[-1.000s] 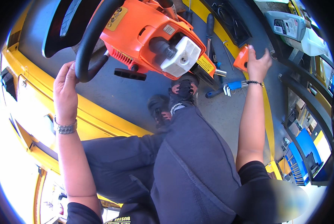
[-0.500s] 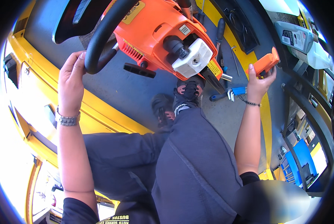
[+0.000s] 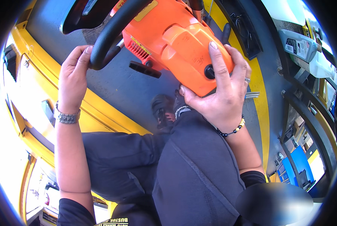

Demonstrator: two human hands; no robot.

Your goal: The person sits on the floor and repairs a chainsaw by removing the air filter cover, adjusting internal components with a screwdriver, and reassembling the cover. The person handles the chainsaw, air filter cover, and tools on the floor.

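An orange chainsaw hangs tilted over the grey floor, its curved black handle bar on the left side. Against the bar's lower bend, the thumb and fingers of my left hand are closed. An orange cover with a black knob sits over the end of the saw nearest me. My right hand grips this cover, fingers over its right side and thumb at its lower edge. Below the body sticks out the black pull-cord handle. The cover hides the white part beneath; whether it is fully seated I cannot tell.
A black hand guard rises at the upper left. Hex keys lie right of my right hand, partly hidden. Beyond are a black tray and a grey bottle. My shoe is under the saw.
My right hand has brought the orange cover leftward from beside the saw onto its near end, covering the white part. The saw has shifted slightly; my left hand stays at the handle bar.
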